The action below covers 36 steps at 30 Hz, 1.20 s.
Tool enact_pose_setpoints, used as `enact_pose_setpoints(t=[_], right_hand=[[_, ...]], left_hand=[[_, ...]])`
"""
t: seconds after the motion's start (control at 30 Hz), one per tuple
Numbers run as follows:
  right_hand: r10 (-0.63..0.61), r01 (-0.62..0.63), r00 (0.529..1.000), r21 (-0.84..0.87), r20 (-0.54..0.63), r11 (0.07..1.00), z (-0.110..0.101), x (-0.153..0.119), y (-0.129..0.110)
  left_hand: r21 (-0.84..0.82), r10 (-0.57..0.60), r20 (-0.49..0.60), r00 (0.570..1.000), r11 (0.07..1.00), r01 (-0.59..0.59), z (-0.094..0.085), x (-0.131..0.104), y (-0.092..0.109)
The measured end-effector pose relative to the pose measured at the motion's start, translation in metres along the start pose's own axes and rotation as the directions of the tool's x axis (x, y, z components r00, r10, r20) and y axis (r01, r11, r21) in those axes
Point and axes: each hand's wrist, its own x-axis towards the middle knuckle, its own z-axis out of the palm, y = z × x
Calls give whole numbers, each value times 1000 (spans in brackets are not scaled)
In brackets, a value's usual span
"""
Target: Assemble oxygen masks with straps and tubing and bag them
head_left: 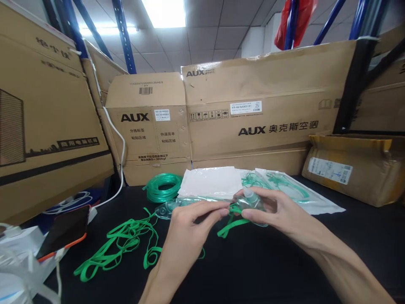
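Note:
A clear plastic mask (253,202) with a whitish nozzle is held in my right hand (268,204), its fingers and thumb closed round the sides. My left hand (202,217) pinches a green strap (233,208) at the mask's left edge. A loop of that strap hangs below the mask. Behind my left hand lie more clear plastic masks (164,210), partly hidden. Loose green straps (126,236) lie tangled on the black surface to the left. A coil of green tubing (163,188) sits behind them.
White packets (210,181) and a clear-fronted bag with green tubing (291,188) lie at the back. Cardboard boxes (259,147) stand behind, with an open carton (351,169) at right. A phone (66,230), white cables and a power strip (22,242) are at left.

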Motion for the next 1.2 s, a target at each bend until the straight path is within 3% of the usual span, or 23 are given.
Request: enact_pose_setpoints(t=[0.13,0.27,0.4,0.47,0.57,0.67,0.77,0.87,1.2], right_hand=[[-20,23,998,57,-64,998,-1,4,10],[-32,22,997,-131,-76,991,-4,7,13],[-95,42,983,-311,-156,949,-12,7,13],[-126,52,976,-367,-180,929,-16,5,14],[-126,40,974,-408,-188,912,-20,4,13],[-122,43,979,-423,-161,905,-21,3,12],[-131,81,987,-405,-98,911,-20,3,12],[-127,99,991,-387,-49,917,-19,3,12],[-91,94,996,-270,23,958,-17,4,15]], left_hand=[[-43,-55,85,995,997,58,13,-2,6],[42,-59,124,991,998,54,14,-4,8],[383,-85,45,995,922,62,-20,10,-1],[664,-149,47,988,743,80,-47,28,-15],[774,-249,63,966,624,111,-84,62,-49],[834,-381,117,917,540,117,-107,88,-88],[864,-482,164,861,491,110,-114,98,-118],[873,-517,182,837,477,105,-117,101,-134],[840,-545,139,827,507,193,-137,111,-138]])
